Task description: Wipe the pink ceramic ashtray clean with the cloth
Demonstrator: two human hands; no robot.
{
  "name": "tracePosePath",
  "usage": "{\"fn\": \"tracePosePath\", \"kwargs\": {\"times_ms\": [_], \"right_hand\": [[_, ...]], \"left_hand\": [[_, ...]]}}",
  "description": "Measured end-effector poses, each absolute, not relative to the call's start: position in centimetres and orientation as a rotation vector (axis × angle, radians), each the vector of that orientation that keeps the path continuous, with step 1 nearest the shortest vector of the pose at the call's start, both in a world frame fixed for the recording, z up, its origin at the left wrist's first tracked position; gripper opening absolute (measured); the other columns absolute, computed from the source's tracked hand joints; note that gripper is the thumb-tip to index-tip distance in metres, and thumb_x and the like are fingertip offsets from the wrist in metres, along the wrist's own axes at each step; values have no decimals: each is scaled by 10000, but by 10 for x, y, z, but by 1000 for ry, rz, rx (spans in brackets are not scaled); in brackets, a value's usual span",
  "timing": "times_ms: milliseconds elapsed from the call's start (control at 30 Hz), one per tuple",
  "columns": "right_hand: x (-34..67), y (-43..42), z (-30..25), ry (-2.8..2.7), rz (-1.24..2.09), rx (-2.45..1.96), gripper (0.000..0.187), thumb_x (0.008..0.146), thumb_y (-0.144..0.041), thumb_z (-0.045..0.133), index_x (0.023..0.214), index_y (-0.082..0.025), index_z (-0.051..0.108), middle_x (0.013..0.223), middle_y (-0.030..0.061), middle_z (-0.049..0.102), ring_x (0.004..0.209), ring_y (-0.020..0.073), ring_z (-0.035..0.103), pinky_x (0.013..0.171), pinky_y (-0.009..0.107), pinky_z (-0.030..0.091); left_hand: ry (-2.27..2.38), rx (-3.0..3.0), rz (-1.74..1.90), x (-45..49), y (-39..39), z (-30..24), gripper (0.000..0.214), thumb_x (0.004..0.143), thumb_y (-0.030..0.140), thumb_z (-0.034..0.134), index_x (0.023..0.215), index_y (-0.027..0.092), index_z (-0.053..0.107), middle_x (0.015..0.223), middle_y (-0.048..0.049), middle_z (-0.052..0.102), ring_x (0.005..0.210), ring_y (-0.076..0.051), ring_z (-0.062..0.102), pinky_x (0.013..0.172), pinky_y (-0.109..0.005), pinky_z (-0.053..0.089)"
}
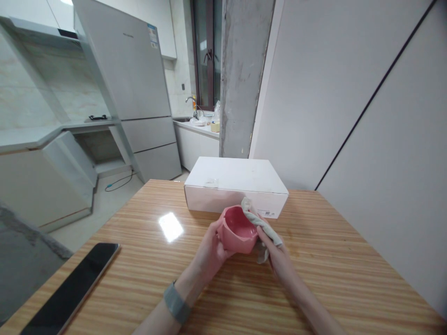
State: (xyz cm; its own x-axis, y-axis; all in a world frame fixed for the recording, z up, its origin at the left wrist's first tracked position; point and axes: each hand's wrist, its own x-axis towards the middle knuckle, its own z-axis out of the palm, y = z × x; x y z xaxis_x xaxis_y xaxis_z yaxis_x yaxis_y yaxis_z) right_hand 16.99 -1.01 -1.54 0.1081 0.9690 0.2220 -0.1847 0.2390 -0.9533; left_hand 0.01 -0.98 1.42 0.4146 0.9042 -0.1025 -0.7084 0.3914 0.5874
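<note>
A pink bowl with an angular, faceted rim is held above the wooden table, tipped so that its glossy inside faces me. My left hand is wrapped round its left side and underside, and a grey band circles that wrist. A whitish cloth lies over the bowl's right rim. My right hand grips this cloth against the rim, its fingers partly covered by the fabric. One end of the cloth hangs below the hand.
Behind the bowl a white cardboard box stands on the wooden table. A black phone lies at the table's left edge. Farther back are a fridge, a sink counter and a grey pillar. A white wall runs along the right.
</note>
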Motion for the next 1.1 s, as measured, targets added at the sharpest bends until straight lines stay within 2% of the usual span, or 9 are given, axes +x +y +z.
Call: {"fn": "tracePosePath", "kwargs": {"times_ms": [100,200,367,533,667,767,967,1100], "right_hand": [[172,-8,-16,-992,1121,-968,388,793,-424,709,1162,-308,673,1264,6,660,1279,258,516,1139,456,303],[167,-10,-8,-873,1211,-948,332,773,-471,712,1043,-280,733,1138,32,728,1230,279,563,1088,453,382],[155,-17,14,-837,1331,-841,370,750,-544,700,947,-238,768,1047,71,756,1162,314,613,1065,486,399],[153,-15,11,-863,1286,-815,367,764,-539,689,975,-248,763,1118,59,734,1238,285,555,1110,436,344],[152,-17,5,-816,1189,-897,401,735,-562,703,985,-254,758,1114,47,738,1213,298,573,1117,459,333],[145,-23,3,-800,1062,-965,444,730,-578,700,1026,-250,743,1172,50,713,1253,287,535,1140,459,292],[140,-28,1,-856,972,-971,464,774,-552,671,1126,-251,696,1265,49,661,1315,270,465,1139,457,291],[149,-27,5,-874,959,-954,411,781,-559,661,1025,-240,743,1178,52,709,1235,278,545,1127,432,318]], "left_hand": [[515,485,953,2,-9,11,555,893,538,497,1327,196,541,1268,-98,639,1161,-256,590,786,-293,560],[541,498,863,3,-12,10,589,876,596,488,1296,191,573,1243,-96,656,1093,-224,628,765,-262,556],[648,572,750,0,-13,8,683,829,692,454,1295,208,578,1171,-114,691,905,-244,687,576,-272,546],[700,540,988,6,-12,5,545,855,558,533,1257,197,608,1246,-96,655,1119,-267,611,761,-290,543],[653,517,1054,15,-16,8,502,880,495,532,1259,174,603,1242,-106,657,1138,-275,603,891,-341,514],[608,501,1136,17,-19,10,488,883,461,547,1260,156,597,1225,-116,665,1157,-271,592,953,-358,483],[610,552,1098,9,-16,14,455,836,388,618,1218,139,620,1173,-119,689,1107,-268,618,892,-337,501],[674,538,937,2,-13,16,555,854,552,505,1225,157,625,1110,-99,715,1013,-252,659,754,-290,520]]}}
